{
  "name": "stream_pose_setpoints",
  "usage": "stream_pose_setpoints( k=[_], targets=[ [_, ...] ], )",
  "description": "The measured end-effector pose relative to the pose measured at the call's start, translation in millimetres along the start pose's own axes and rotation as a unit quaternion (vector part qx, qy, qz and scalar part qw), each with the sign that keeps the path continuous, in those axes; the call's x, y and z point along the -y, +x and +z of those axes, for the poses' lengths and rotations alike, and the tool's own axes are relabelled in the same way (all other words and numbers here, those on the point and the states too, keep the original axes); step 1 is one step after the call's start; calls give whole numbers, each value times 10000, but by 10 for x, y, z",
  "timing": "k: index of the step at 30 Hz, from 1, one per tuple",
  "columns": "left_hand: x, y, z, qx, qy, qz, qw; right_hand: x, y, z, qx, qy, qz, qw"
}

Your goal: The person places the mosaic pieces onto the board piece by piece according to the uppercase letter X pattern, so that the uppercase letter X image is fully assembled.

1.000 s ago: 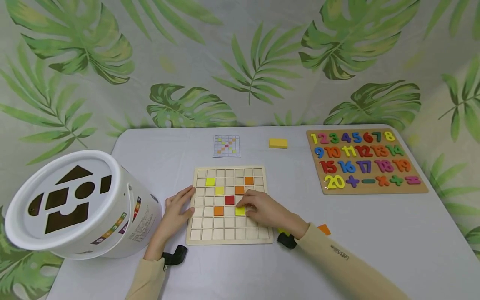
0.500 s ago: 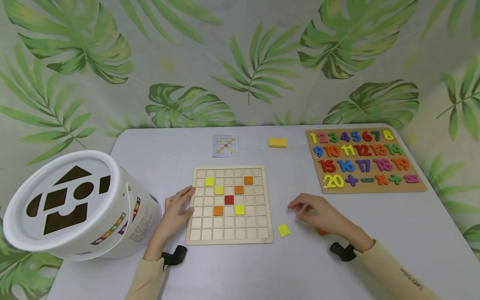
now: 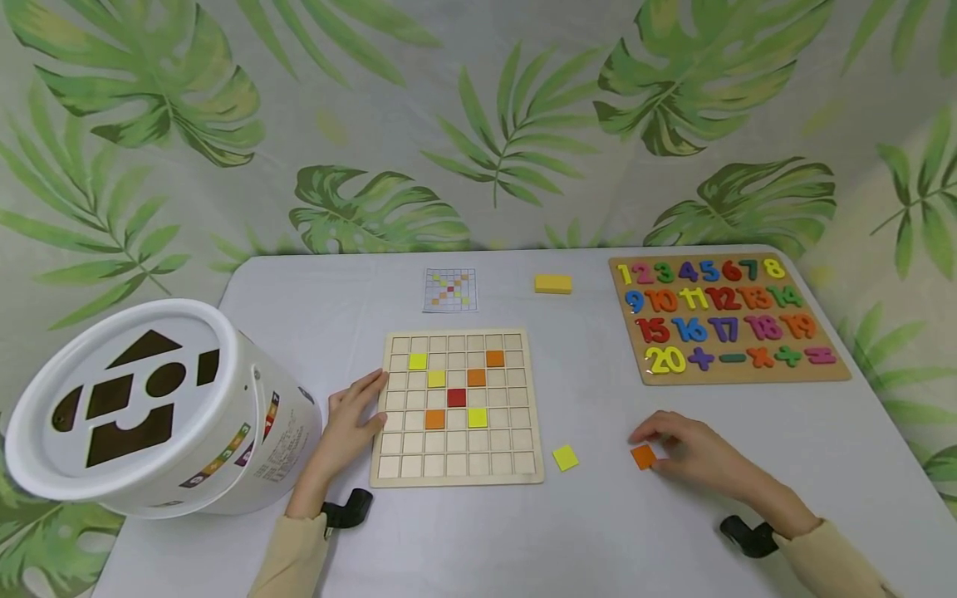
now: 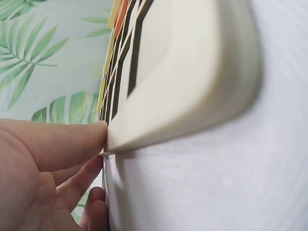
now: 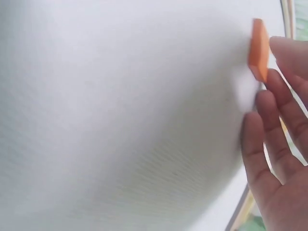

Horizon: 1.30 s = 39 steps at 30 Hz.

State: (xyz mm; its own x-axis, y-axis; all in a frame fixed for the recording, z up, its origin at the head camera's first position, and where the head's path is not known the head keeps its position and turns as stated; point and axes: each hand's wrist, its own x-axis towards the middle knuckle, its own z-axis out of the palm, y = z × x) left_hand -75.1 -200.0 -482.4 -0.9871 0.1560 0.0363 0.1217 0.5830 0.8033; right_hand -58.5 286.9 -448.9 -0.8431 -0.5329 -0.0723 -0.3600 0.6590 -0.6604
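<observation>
A wooden grid board point(image 3: 458, 472) lies mid-table in the head view. On it sit a red tile point(image 3: 457, 398) and several yellow and orange tiles. My left hand point(image 3: 355, 414) rests at the board's left side, thumb and fingertips touching its edge; in the left wrist view the thumb point(image 4: 72, 142) meets the rim. Right of the board, my right hand point(image 3: 699, 453) has thumb and index finger at an orange tile point(image 3: 643, 457) on the table, pinching it by its edges. The right wrist view shows this orange tile point(image 5: 259, 50) against the fingertips. A loose yellow tile point(image 3: 566, 458) lies between board and right hand.
A small printed grid card point(image 3: 450, 291) and a yellow block point(image 3: 553, 285) lie behind the board. At the back right is a number puzzle board point(image 3: 736, 374). A large white bucket point(image 3: 134, 399) with a shape-cutout lid stands left.
My right hand has let go of a yellow tile on the board and moved right to the loose orange tile. The yellow tile stays in its cell. The left hand has not moved.
</observation>
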Motion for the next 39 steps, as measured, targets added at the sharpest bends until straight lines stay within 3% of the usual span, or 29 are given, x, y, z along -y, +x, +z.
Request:
stream_pose_setpoints(
  k=[8,17,32,39],
  targets=[
    [-31,-12,-11,0,-105,5,9999,-22,19,67,-135,-411,69,9990],
    [-43,-20,-16,-6,-113,-11,9999,120,216,162,-119,-149,37,9998],
    [-27,-24,-15,-19,-78,61,9999,869,984,524,172,678,-592,9958],
    [-21,-14,-11,-27,-72,54,10000,1239,1317,720,306,673,-1042,9918]
  ],
)
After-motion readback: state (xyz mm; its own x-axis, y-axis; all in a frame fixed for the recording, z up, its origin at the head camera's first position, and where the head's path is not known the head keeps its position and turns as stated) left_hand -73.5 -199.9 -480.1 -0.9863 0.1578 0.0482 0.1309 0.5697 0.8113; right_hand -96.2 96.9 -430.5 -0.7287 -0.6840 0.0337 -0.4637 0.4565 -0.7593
